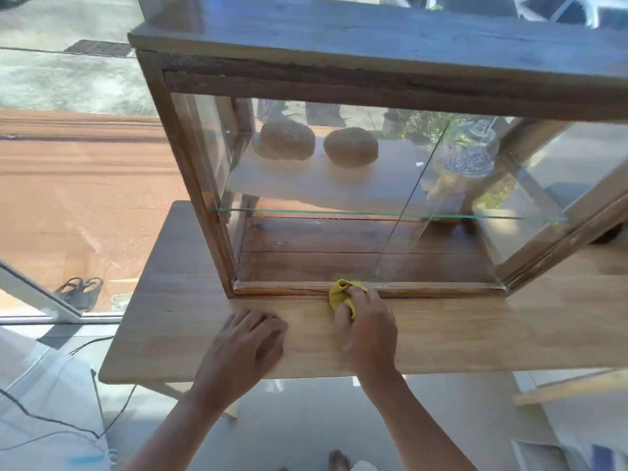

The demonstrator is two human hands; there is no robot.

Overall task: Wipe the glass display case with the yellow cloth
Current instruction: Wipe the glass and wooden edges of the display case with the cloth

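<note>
head view: the right hand (365, 326) holds the cloth (344, 294) bunched tight, low in the middle of the frame, pressed on the bottom wood edge of the case (339, 158). the left hand (249, 341) lies flat and loose on the bench (475, 334), holding nothing. the case runs long from left to right, and its glass front faces the person. a hard push could shake the glass shelf (373, 212), and the two buns (350, 147) and the glass jar (470, 154) might slide. the cloth may miss the glass.
</note>
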